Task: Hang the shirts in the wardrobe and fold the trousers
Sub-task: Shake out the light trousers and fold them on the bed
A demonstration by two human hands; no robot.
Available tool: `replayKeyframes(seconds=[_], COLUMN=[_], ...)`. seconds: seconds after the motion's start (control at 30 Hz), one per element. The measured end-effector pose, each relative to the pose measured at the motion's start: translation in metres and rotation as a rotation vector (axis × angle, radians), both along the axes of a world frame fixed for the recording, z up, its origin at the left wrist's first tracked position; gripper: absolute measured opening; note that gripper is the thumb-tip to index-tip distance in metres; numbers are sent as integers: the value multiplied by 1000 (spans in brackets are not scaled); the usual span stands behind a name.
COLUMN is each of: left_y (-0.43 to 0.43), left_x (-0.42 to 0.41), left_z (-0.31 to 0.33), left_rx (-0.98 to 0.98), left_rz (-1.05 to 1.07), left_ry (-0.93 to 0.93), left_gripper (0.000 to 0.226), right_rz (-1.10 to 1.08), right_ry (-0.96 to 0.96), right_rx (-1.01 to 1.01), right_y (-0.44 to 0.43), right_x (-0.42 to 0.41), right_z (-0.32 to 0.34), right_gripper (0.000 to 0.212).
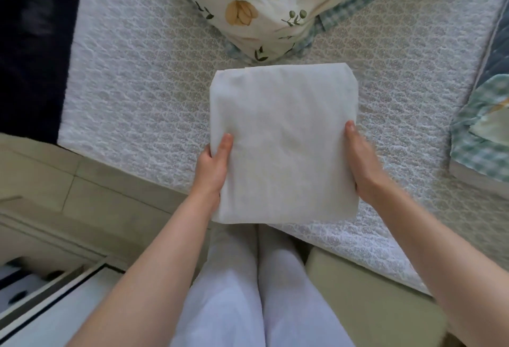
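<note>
Over the near edge of the quilted bed cover [137, 84], thumbs press on top, remaining fingers hidden beneath, as the left hand [213, 166] and right hand [363, 166] pinch opposite sides of the folded white trousers [283, 137]. A floral pillow [261, 2] lies beyond.

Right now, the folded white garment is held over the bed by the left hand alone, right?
No. Both hands hold the garment: the left hand grips its left edge, the right hand its right edge, as the head view shows. It is folded, white and over the bed.
</note>
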State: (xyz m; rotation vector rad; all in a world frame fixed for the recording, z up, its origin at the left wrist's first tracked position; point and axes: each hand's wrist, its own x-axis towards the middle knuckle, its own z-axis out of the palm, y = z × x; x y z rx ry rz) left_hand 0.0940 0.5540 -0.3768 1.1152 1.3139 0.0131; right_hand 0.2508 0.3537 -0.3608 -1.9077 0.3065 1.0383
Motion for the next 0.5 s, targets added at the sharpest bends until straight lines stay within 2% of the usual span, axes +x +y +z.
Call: replayKeyframes(seconds=[0.17,0.3,0.5], left_y=[12,29,68], left_x=[-49,-94,-177], left_z=[40,73,114], left_rx=[3,-7,1], left_rz=[191,366,552], left_ry=[-6,2,-17], left_gripper=[23,17,34], right_rz=[172,338,631], right_ry=[-96,-138,-150], right_rx=[-37,11,56], right_y=[43,87,178], right_x=[-27,-55,-102], right_z=[50,83,122], right_gripper=[46,39,45])
